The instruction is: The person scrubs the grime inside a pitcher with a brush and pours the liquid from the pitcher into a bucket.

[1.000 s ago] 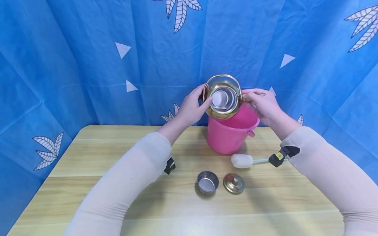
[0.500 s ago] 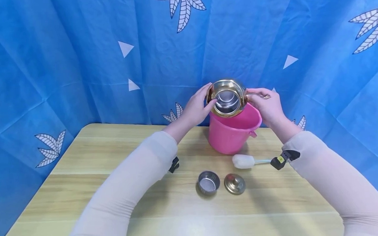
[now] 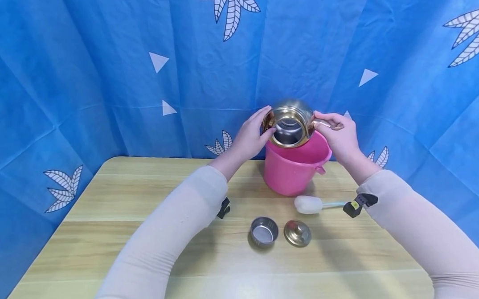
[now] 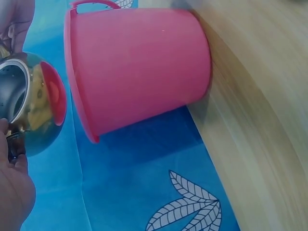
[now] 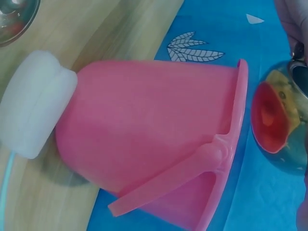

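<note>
A shiny gold teapot [image 3: 291,107] with a steel-lined inside is tipped over the pink bucket [image 3: 290,176], its mouth facing down toward me. My left hand [image 3: 248,135] grips its left side, the thumb at the rim. My right hand [image 3: 340,134] pinches the spout [image 3: 327,124] on the other side. In the left wrist view the teapot [image 4: 41,108] hangs just above the bucket's rim, apart from it. On the table lie the gold lid [image 3: 297,233] and a small steel strainer cup [image 3: 264,232].
A white sponge brush [image 3: 308,205] with a light blue handle lies in front of the bucket. Everything stands on a wooden table [image 3: 145,198]. A blue patterned curtain [image 3: 204,70] hangs close behind the bucket.
The teapot has tipped further, so its mouth faces lower and more of its underside shows at the top. Its arched handle no longer stands above it. Both hands keep their hold.
</note>
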Demonstrator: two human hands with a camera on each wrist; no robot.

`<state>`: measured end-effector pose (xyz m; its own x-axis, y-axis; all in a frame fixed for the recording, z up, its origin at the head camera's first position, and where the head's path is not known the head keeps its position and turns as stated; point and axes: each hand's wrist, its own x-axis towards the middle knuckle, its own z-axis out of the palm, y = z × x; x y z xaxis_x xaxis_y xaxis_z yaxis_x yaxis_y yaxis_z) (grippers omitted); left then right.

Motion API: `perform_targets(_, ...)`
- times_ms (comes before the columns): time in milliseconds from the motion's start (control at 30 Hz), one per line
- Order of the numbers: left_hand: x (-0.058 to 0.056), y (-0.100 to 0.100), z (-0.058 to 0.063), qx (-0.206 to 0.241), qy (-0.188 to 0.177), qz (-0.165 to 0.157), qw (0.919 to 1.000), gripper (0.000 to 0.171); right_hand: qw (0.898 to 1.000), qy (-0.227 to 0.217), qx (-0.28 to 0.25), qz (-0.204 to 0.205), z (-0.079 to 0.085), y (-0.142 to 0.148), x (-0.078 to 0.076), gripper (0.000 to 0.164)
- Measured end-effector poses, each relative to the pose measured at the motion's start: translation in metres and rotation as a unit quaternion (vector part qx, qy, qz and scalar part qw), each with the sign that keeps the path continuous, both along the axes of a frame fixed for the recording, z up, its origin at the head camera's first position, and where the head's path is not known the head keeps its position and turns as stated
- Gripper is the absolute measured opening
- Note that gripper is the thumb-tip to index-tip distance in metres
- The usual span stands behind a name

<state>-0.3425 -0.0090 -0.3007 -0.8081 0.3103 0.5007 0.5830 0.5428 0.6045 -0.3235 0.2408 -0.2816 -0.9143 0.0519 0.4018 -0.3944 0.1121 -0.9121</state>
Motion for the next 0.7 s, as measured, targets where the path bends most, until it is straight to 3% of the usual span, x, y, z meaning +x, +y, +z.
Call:
perform_targets(267,-0.002,0.005,-0.006,-0.012,-0.015,0.017,0.9997,0.065,0.999,0.05,0.017,0.002,-0.007,0.003,-0.006,0.031)
perform_targets(700,-0.003,0.011,-0.012,-0.019,-0.004,0.036,0.9992,0.066,0.992,0.08,0.094,-0.002,-0.011,0.004,-0.004,0.033)
